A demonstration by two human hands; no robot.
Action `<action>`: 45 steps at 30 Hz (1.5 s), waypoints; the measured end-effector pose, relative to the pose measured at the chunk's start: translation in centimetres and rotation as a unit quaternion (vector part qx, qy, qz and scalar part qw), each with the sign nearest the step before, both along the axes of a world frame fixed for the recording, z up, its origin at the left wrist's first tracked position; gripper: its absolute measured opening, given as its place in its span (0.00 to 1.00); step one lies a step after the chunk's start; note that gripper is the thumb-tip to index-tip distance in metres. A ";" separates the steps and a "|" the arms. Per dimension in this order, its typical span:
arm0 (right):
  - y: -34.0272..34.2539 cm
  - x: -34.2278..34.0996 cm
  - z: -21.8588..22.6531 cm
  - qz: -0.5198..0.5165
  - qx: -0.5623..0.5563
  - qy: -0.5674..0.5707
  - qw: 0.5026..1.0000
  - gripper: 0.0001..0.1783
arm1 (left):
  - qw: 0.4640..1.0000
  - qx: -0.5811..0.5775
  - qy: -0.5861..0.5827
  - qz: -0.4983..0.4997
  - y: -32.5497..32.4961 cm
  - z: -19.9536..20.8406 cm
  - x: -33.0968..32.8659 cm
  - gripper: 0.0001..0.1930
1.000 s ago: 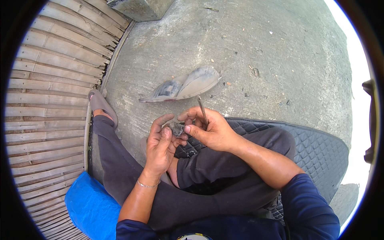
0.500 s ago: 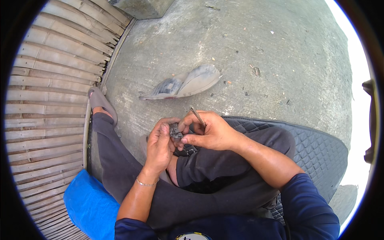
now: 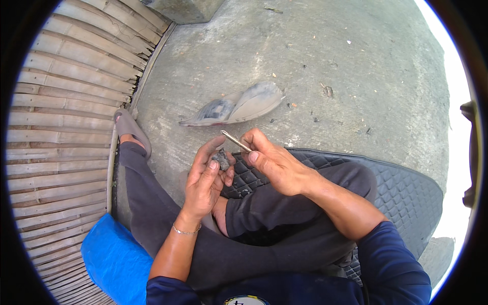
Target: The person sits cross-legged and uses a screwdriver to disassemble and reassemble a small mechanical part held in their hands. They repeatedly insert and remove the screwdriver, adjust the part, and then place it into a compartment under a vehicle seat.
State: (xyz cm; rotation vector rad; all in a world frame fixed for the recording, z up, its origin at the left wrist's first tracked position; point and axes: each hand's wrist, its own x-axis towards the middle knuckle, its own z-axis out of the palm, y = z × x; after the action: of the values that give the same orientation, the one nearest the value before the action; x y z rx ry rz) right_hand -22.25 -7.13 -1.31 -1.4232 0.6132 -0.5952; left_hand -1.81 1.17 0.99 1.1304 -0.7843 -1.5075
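Note:
My left hand (image 3: 202, 179) holds a small, dark grey, grimy part (image 3: 221, 159) of uneven shape between the thumb and fingers; its exact kind cannot be made out. Just to its right, my right hand (image 3: 274, 165) is closed round a slim metal screwdriver shaft (image 3: 236, 141). The shaft's tip points up and left, above the part and apart from it. Both hands are raised in front of my crossed right leg. Beyond them on the concrete lies a curved, dusty grey plastic panel (image 3: 254, 104) with a dark patch at its left.
A black quilted mat (image 3: 401, 188) lies under my right leg. On the left stands a bamboo slat wall (image 3: 66, 137), with a blue plastic-covered bundle (image 3: 114, 259) at its foot. A concrete block (image 3: 188, 9) sits at the far left. Small debris dots the concrete floor (image 3: 376, 66).
My right hand has drawn back to the right from the part. The shaft, earlier upright between its fingers, now slants left with more of it showing. The part stays in my left hand, more exposed.

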 end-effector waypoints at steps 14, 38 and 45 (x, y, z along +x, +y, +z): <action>-0.1 -1.0 3.7 0.087 -0.166 0.206 0.961 0.12 | 0.999 0.006 -0.048 0.025 -0.1 0.0 1.1 0.31; 0.8 -0.7 3.2 0.087 -0.115 0.210 0.967 0.12 | 0.893 -0.057 -0.431 -0.115 -0.5 -0.4 2.5 0.24; 1.1 -0.2 2.7 0.092 -0.076 0.188 0.975 0.11 | 0.936 -0.047 -0.342 -0.067 -0.1 -1.3 2.6 0.20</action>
State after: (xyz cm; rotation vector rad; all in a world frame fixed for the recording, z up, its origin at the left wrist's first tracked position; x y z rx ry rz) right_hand -22.42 -6.06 1.38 -1.7353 0.7337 -0.2284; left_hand 0.80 1.09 -0.33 1.5756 -1.4106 -1.1559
